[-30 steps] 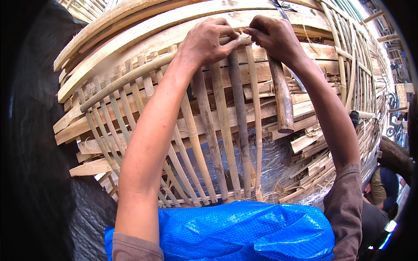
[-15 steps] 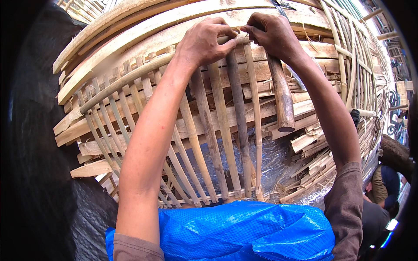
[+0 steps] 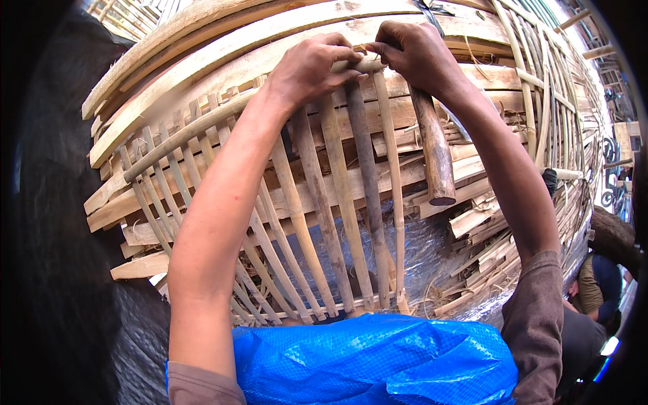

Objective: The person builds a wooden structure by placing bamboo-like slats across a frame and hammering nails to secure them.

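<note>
A bamboo rack [image 3: 345, 196] of upright slats lies in front of me, fanning out toward my body. Its round pale crossbar [image 3: 196, 128] runs along the far side. My left hand [image 3: 314, 67] is closed around the crossbar near its right end, fingers curled and thumb low. Just right of it, my right hand [image 3: 412, 54] pinches at the bar's end; what lies between thumb and finger is too small to name. Below the right palm, a stout wooden stick [image 3: 433, 152] points toward me. Its upper end is hidden by that hand, so I cannot tell whether it is held.
Long sawn planks [image 3: 270, 37] are stacked beyond and under the rack. Split bamboo pieces [image 3: 486, 260] lie in a pile to the right, near a bamboo lattice [image 3: 540, 88]. Blue plastic sheeting [image 3: 378, 358] covers my lap. Another person [image 3: 594, 290] sits at far right.
My left forearm has swung left, and the left fingers have drawn slightly away from the right hand's pinch. The right hand has shifted slightly left and stays at the bar's end.
</note>
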The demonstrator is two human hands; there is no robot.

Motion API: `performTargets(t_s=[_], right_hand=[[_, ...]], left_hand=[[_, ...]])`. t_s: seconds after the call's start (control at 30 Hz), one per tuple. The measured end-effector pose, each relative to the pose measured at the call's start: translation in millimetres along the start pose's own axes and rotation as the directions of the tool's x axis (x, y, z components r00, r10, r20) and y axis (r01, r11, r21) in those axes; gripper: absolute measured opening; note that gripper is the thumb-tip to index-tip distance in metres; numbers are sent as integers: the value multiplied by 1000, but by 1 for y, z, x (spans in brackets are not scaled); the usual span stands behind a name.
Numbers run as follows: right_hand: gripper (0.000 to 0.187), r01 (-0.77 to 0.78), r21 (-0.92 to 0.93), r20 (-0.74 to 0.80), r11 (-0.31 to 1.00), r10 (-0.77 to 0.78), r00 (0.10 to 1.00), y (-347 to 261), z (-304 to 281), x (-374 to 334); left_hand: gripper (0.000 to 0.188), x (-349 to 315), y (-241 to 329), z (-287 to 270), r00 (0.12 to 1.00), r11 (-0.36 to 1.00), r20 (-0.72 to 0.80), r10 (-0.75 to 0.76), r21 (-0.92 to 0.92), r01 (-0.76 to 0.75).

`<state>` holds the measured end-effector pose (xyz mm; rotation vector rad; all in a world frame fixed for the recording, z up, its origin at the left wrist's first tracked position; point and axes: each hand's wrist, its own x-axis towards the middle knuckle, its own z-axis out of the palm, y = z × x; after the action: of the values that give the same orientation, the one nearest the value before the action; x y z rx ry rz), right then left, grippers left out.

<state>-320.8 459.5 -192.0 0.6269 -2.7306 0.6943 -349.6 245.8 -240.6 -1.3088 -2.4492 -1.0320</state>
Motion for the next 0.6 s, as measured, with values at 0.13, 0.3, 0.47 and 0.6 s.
performTargets(t_s=[0.13, 0.3, 0.47, 0.6], right_hand=[[20, 4, -2, -25, 1000, -5, 1000, 4, 1, -3], [21, 28, -16, -45, 999, -29, 999, 0, -3, -3], [21, -127, 113, 4, 985, 128, 992, -6, 2, -4], [22, -159, 125, 22, 979, 157, 987, -9, 1, -4]], left_hand=[[25, 2, -3, 0, 998, 998, 0, 67, -14, -67], [24, 3, -1, -3, 995, 994, 17, 96, 56, -97], [20, 2, 0, 2, 989, 978, -23, 144, 155, -139], [18, 0, 7, 1, 996, 979, -29, 81, 189, -75]])
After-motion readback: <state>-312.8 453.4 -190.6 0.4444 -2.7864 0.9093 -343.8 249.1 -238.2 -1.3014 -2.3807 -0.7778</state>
